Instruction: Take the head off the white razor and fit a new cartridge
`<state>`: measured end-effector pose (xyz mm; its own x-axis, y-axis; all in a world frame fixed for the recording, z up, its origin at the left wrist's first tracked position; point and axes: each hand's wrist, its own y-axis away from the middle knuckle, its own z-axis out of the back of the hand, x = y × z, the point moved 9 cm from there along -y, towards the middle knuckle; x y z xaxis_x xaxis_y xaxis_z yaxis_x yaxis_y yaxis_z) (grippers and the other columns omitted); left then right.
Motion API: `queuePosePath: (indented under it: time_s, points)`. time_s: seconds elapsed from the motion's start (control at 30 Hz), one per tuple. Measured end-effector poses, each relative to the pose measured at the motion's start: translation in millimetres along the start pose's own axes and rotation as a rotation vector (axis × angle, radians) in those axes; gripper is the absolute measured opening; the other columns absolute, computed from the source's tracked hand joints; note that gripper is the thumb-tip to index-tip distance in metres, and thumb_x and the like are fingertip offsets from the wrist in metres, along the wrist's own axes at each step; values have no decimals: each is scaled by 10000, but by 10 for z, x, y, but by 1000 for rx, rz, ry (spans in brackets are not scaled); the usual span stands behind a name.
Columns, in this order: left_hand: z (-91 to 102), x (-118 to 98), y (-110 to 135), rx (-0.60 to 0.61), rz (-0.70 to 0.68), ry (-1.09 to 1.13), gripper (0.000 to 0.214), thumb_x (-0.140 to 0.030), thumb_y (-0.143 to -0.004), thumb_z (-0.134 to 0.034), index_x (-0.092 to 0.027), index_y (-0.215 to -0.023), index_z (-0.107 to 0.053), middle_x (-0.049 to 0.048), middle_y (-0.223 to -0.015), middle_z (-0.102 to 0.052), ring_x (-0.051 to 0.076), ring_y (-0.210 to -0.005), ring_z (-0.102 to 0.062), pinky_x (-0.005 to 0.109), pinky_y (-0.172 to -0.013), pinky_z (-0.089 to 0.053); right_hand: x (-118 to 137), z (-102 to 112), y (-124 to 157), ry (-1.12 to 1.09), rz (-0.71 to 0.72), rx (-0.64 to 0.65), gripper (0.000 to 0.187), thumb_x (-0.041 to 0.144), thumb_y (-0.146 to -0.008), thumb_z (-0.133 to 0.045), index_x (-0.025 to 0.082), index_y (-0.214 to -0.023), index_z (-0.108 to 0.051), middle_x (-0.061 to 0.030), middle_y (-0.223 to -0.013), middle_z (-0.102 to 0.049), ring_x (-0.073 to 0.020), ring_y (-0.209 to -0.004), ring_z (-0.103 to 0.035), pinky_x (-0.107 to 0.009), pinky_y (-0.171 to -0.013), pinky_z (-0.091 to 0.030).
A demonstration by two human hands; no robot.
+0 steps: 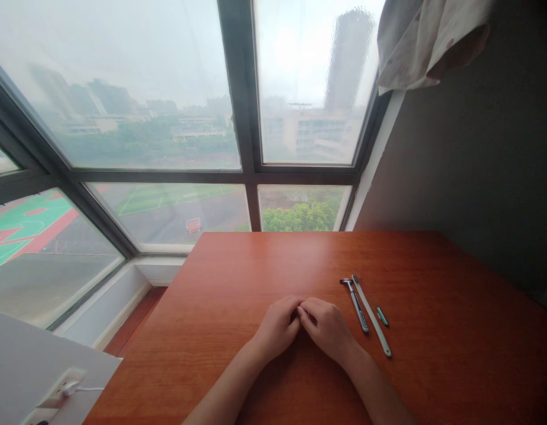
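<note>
My left hand [280, 323] and my right hand [325, 324] rest together on the reddish-brown table [202, 307], touching at the fingers. Both are loosely curled, and nothing shows in the hollows between thumbs and fingers; the undersides of the hands are hidden. To the right of my right hand, apart from it, lies a grey and black razor [357, 307] with its head pointing away from me. Beside it is a long pale toothbrush [373, 319] with a dark-bristled head at the far end. Further right lies a small green cylinder [382, 316], perhaps a battery.
Large windows [247, 176] in dark frames stand behind the table's far edge. A dark wall [459, 153] rises on the right, with a hanging pale cloth [428, 41] above. At lower left, a white plug [70, 388] with a cord sits in a wall socket.
</note>
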<state>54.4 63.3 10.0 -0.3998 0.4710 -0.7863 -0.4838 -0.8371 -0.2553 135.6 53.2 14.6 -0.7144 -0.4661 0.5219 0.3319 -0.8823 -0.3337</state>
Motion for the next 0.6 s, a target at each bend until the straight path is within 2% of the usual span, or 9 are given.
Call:
queuePosePath:
  time_s: [0.6]
  points:
    - [-5, -3, 1, -7, -9, 20, 359, -25, -760, -475, -180, -1030, -653, 69, -1017, -675, 197, -909, -596, 301, -832, -452, 0, 10, 0, -16, -1, -6, 230, 198, -914, -443, 206, -738, -592, -30, -802, -667, -163, -744, -602, -247, -676, -378]
